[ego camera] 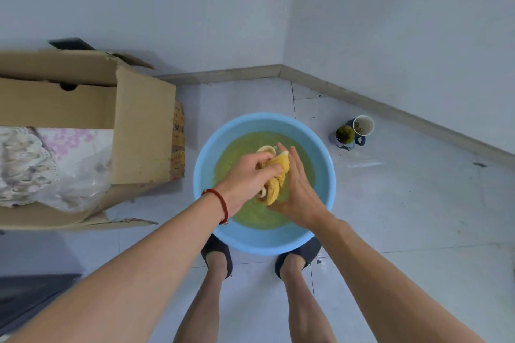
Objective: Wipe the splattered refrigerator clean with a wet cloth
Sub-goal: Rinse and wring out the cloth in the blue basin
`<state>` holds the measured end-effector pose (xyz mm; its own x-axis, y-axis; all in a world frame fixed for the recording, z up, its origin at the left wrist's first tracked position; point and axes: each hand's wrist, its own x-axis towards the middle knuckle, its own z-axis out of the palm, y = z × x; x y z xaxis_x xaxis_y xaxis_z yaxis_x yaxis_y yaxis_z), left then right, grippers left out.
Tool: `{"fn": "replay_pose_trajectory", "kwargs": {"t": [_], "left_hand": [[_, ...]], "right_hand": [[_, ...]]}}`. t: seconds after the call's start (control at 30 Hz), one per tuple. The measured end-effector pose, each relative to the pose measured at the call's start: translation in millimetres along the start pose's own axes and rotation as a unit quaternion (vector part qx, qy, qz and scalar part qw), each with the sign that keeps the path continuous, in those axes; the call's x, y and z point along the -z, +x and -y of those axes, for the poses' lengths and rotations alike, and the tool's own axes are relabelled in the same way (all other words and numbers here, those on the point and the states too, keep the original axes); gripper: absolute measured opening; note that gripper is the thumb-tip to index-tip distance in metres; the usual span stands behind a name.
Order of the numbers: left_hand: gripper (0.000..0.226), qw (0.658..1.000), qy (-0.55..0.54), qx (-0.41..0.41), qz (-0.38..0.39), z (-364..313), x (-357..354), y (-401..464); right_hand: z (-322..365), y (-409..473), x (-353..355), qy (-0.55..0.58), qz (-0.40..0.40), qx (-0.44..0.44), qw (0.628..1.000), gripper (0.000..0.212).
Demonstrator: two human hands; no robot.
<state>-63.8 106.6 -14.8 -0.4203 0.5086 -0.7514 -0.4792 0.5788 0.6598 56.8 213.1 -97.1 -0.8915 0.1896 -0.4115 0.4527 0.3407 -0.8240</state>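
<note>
A bunched yellow and white cloth (274, 178) sits between my two hands, just above greenish water in a light blue basin (264, 239) on the floor. My left hand (245, 178), with a red cord at the wrist, grips the cloth from the left with curled fingers. On the cloth's right side my right hand (296, 189) presses against it, fingers mostly straight and pointing away from me. No refrigerator is in view.
A large open cardboard box (139, 131) holding fabric and plastic stands left of the basin. A white paper cup (363, 125) and a dark mug with a green scrubber (345, 135) sit near the wall corner. My feet in dark slippers (217, 255) touch the basin's near rim.
</note>
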Motion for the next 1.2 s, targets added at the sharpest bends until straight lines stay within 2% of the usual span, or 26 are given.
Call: {"fn": "replay_pose_trajectory", "kwargs": {"t": [0.07,0.13,0.17,0.2,0.27,0.3,0.37,0.4,0.5,0.53,0.57,0.6,0.67,0.73,0.8,0.83,0.87,0.9,0.93,0.97,1.03,1.07,1.1,1.13,1.2], "left_hand": [[0.017,0.998,-0.063,0.021,0.020,-11,5,-11],[0.022,0.990,-0.135,0.031,0.036,-14,20,-19],[0.028,0.988,-0.145,0.029,0.032,-13,30,-23],[0.040,0.993,-0.110,0.026,0.017,-10,39,-26],[0.070,0.998,0.054,0.027,0.008,1,50,-29],[0.080,0.992,0.120,0.025,0.028,4,48,-31],[0.090,0.977,0.197,0.002,0.082,10,36,-32],[0.091,0.975,0.200,-0.019,0.098,13,28,-31],[0.076,0.979,0.171,-0.071,0.090,20,13,-18],[0.064,0.969,0.213,-0.088,0.085,17,12,-13],[0.052,0.953,0.269,-0.108,0.093,16,12,-12],[0.044,0.916,0.353,-0.166,0.096,11,12,-13],[0.035,0.884,0.392,-0.255,0.015,4,13,-6],[0.021,0.815,0.446,-0.370,-0.006,-3,10,-5],[0.042,0.749,0.495,-0.441,0.029,-10,11,-6],[0.045,0.739,0.513,-0.434,0.046,-15,11,-6],[0.043,0.725,0.531,-0.437,0.037,-21,12,-8],[0.042,0.697,0.568,-0.438,0.019,-23,16,-7],[0.039,0.671,0.600,-0.435,0.012,-26,21,-4],[0.035,0.644,0.630,-0.434,0.008,-29,24,-3],[0.024,0.582,0.711,-0.396,0.017,-32,26,1],[0.021,0.556,0.754,-0.350,0.030,-34,23,3],[0.020,0.545,0.786,-0.289,0.042,-35,18,2],[0.022,0.548,0.801,-0.237,0.047,-37,13,2],[0.018,0.594,0.785,-0.173,0.033,-33,7,7]], "right_hand": [[17,3,-5,0.070,-0.038,0.004,0.997,0.094],[26,5,1,0.120,-0.068,-0.044,0.989,0.051],[29,4,6,0.112,-0.084,-0.060,0.988,0.036],[31,3,14,0.098,-0.096,-0.069,0.988,0.031],[37,-3,29,0.098,-0.084,-0.061,0.990,0.042],[44,-7,35,0.121,-0.063,-0.056,0.989,0.050],[61,-17,43,0.207,-0.018,-0.063,0.976,0.063],[68,-23,45,0.249,-0.002,-0.065,0.966,0.065],[78,-38,60,0.363,0.027,-0.068,0.929,0.060],[76,-40,67,0.415,0.051,-0.073,0.906,0.055],[76,-44,74,0.468,0.086,-0.084,0.876,0.046],[77,-43,81,0.505,0.104,-0.099,0.851,0.035],[69,-40,86,0.526,0.062,-0.137,0.837,0.012],[65,-36,80,0.558,0.040,-0.176,0.810,0.034],[63,-34,63,0.624,0.140,-0.217,0.737,0.068],[64,-35,56,0.646,0.202,-0.224,0.702,0.085],[63,-35,50,0.647,0.244,-0.225,0.686,0.096],[64,-34,47,0.631,0.271,-0.216,0.694,0.099],[66,-33,48,0.599,0.276,-0.203,0.724,0.095],[68,-31,49,0.549,0.262,-0.192,0.770,0.084],[76,-23,48,0.397,0.231,-0.193,0.867,0.039],[78,-18,47,0.300,0.213,-0.195,0.909,0.022],[79,-11,45,0.188,0.196,-0.189,0.944,0.019],[79,-4,43,0.073,0.175,-0.178,0.965,0.021],[81,6,39,-0.098,0.138,-0.147,0.974,0.022]]}}
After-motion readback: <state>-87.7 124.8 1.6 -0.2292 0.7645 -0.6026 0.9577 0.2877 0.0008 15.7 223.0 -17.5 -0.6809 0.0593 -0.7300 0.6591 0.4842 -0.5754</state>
